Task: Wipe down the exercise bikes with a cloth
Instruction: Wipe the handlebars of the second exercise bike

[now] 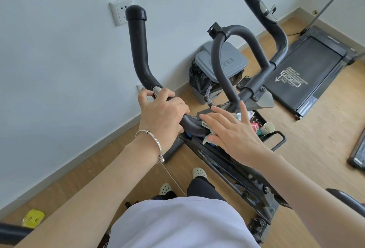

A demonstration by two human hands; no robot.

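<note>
Left hand (pixel 162 112) clamped on handlebar (pixel 138 50); right hand (pixel 233 131) flat, fingers straight, pressing cloth (pixel 209 133)

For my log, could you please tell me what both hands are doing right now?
Left hand: gripping the handlebar.
Right hand: open, pressing the cloth.

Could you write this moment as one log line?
stage: wiping handlebar | left hand: grips handlebar | right hand: presses cloth flat against handlebar

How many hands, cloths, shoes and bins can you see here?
Hands: 2, left hand and right hand
Cloth: 1
Shoes: 2
Bin: 1
Total: 6
</note>
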